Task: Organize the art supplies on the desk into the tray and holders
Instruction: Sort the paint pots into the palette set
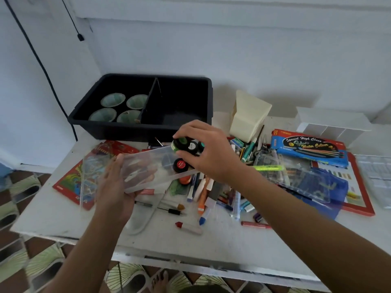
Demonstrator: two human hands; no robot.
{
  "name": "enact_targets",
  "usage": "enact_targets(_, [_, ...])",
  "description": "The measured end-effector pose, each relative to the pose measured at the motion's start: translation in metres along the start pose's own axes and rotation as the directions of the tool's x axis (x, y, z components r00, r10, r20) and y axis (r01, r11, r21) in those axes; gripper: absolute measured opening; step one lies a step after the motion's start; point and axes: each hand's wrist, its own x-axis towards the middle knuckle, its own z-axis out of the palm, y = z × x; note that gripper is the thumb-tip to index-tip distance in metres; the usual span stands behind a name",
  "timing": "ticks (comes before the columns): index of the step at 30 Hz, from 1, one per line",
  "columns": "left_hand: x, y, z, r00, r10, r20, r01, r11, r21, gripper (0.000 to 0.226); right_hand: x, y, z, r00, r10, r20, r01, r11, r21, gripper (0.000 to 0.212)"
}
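Note:
My left hand (115, 187) grips a clear plastic box (148, 168) by its near end and holds it tilted above the white desk. My right hand (208, 149) grips a cluster of small black paint pots (187, 145), one with a green label, over the box's far end. A red-labelled pot (180, 165) lies inside the box. The black divided tray (208, 96) stands at the back of the desk, with several pale green cups (112, 100) in its left compartment. Its right compartment looks bare.
Loose markers, pens and crayons (203, 193) lie heaped mid-desk. A cream holder (247, 115) and a white divided holder (334, 127) stand at the back right. A blue watercolour box (309, 146), clear cases (296, 176) and a red-framed board (357, 199) fill the right; a red packet (72, 180) lies left.

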Motion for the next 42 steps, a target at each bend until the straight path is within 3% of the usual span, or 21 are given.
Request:
enact_targets(15, [-0.01,0.011,-0.004,0.99,-0.002,-0.141,-0.003,0.999,-0.033,0.024,0.017,0.018,0.024,0.948,-0.102,0.303,0.168,0.965,-0.202,0.037])
enact_targets(20, [0.005,0.023,-0.01,0.992,-0.018,-0.127,0.009,0.997,-0.07,0.022,0.031,0.022,0.036,0.975,-0.131,0.178,0.159,0.975,-0.154,0.027])
enact_targets(25, [0.027,0.035,-0.023,0.99,-0.011,-0.139,-0.002,0.996,-0.091,0.042,0.052,0.015,0.054,0.994,-0.1,0.032,0.101,0.995,-0.026,0.018])
enact_targets(27, [0.036,0.04,-0.031,0.991,0.002,-0.136,-0.016,0.994,-0.105,0.037,0.056,0.012,0.062,0.996,-0.085,0.004,0.085,0.996,-0.006,0.016])
enact_targets(30, [0.048,0.047,-0.041,0.993,-0.028,-0.112,0.018,0.996,-0.086,0.021,0.064,0.012,0.076,0.998,-0.063,0.012,0.063,0.998,0.011,0.013])
enact_targets(34, [0.063,0.056,-0.05,0.996,-0.036,-0.078,0.031,0.997,-0.064,0.036,0.077,0.008,0.084,0.997,-0.021,0.072,0.03,0.993,-0.114,0.023])
enact_targets(42, [0.091,0.067,-0.066,0.998,-0.06,0.008,0.06,0.998,-0.009,0.026,0.085,0.002,0.094,0.994,0.005,0.106,0.016,0.98,-0.199,0.034])
